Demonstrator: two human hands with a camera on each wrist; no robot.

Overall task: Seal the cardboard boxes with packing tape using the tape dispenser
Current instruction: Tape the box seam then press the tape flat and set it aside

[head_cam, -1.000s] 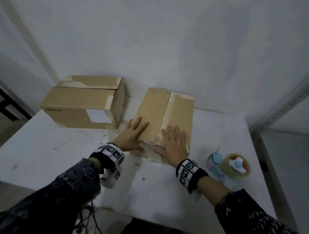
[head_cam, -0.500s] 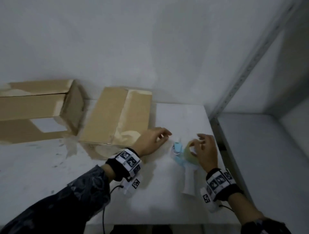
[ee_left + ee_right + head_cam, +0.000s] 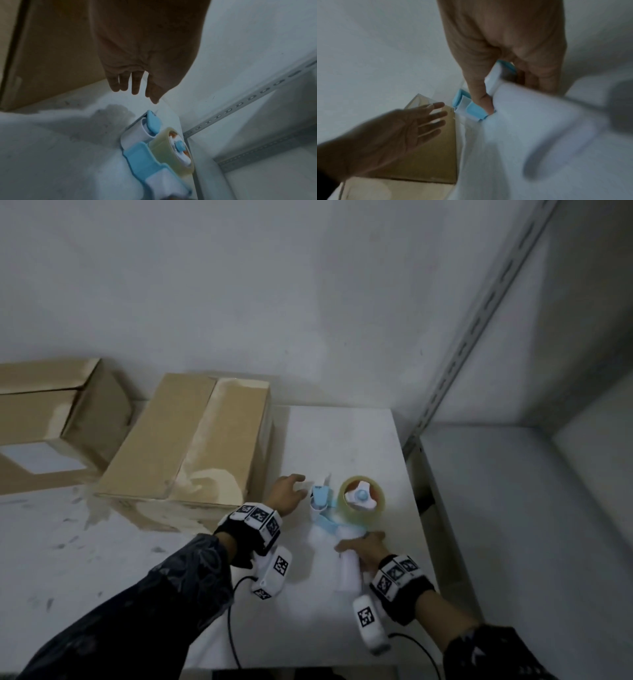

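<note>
No tape on either cardboard box (image 3: 185,440) yet, so sealing hasn't started. Right hand (image 3: 364,547) is wrapped around the tape dispenser (image 3: 342,508) handle near the table's right edge; left hand (image 3: 286,496) hovers beside it, fingers spread, empty.

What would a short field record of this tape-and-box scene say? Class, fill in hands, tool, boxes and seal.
Right hand: grips the tape dispenser by its white handle
Left hand: open beside the dispenser's front, holding nothing
Tape roll: clear, mounted
Near box: flaps closed, no fresh tape seen
Far box: white label
Table: white
</note>
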